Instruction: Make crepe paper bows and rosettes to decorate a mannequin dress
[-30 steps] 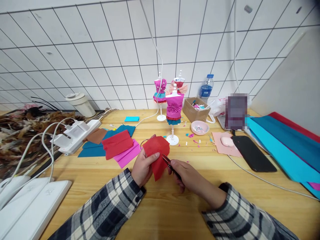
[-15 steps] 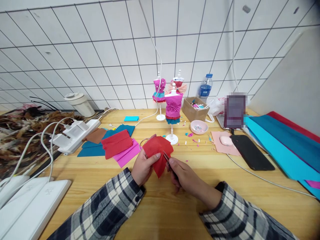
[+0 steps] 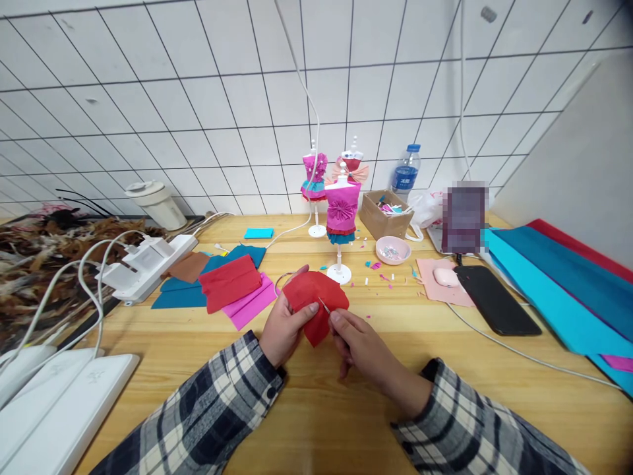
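Head view, left hand (image 3: 283, 330): gripping the red sheet (image 3: 314, 289), thumb pressing on top.
Right hand (image 3: 364, 348): closing around a slim pointed tool (image 3: 323, 305), most of it hiding in the grasp.
Red sheet: hanging between both hands, above the worktop (image 3: 316, 415), its lower corner pointing toward the person.
Tool tip: lying across the sheet near the left thumb; contact is not telling clearly.
Folded red piece (image 3: 231, 284): resting left of the left hand, overlapping a magenta piece (image 3: 250, 305).
Front mannequin (image 3: 342, 214): standing just beyond both hands.
Bowl (image 3: 393, 260): sitting beyond the right hand.
Phone (image 3: 498, 300): lying right of the right hand.
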A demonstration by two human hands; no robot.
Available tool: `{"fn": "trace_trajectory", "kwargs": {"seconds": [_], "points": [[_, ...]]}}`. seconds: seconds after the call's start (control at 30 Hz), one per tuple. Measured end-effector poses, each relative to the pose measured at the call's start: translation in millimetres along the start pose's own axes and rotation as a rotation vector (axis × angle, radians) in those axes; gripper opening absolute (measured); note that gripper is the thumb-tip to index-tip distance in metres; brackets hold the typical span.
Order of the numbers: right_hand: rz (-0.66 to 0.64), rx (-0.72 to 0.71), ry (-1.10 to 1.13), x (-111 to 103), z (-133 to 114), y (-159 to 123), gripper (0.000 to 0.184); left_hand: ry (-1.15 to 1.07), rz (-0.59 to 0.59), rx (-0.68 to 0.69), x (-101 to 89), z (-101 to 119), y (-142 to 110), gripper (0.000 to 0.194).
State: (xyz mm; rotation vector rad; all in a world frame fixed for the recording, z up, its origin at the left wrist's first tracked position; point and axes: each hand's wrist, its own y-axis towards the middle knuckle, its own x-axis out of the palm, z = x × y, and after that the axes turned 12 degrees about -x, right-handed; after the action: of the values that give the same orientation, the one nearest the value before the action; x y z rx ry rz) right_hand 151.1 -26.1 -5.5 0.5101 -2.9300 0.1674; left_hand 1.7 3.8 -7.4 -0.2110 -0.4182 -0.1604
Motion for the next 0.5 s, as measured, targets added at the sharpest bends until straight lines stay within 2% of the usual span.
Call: {"fn": "trace_trajectory", "kwargs": {"seconds": [0.5], "points": [[0.029,-0.011,0.059,0.3,6.5,0.5,0.041,0.044,0.035,0.021,-1.1,-1.1,-0.4,0.082]]}}
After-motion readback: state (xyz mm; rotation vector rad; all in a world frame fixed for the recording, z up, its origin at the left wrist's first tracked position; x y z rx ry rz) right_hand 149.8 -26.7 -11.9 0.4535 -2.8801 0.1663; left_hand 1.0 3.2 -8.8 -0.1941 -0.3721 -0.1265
